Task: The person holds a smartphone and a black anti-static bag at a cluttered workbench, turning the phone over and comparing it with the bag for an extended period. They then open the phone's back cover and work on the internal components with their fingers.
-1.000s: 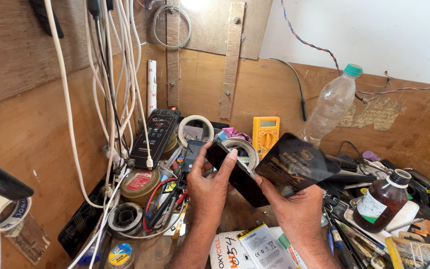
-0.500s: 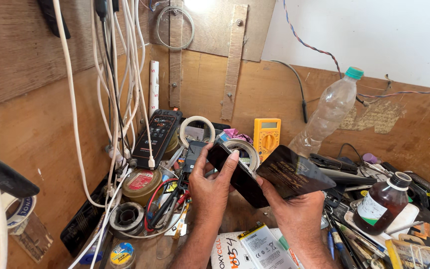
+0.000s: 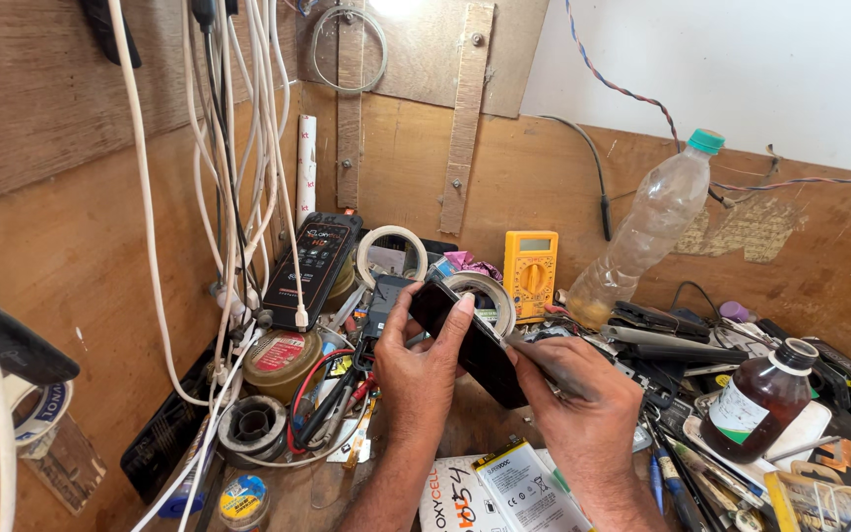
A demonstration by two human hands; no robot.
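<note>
Both of my hands hold a black phone (image 3: 467, 337) edge-up above the cluttered wooden bench. My left hand (image 3: 424, 369) grips its upper end, with the thumb and fingertips on the long edges. My right hand (image 3: 583, 414) holds the lower end, fingers pressed along a dark flat panel that lies against the phone's right side. The phone's face is turned away, so I cannot see whether the panel is fully seated.
Behind the phone stand a yellow multimeter (image 3: 531, 261), tape rolls (image 3: 393, 251), a black handset-like device (image 3: 312, 261) and a leaning plastic bottle (image 3: 647, 232). White cables (image 3: 224, 197) hang at left. A brown glass bottle (image 3: 755, 404), tools and a battery pack (image 3: 524, 493) crowd the bench.
The dark panel that my right hand held tilted open to the right has swung down against the phone. Both hands stay in about the same place.
</note>
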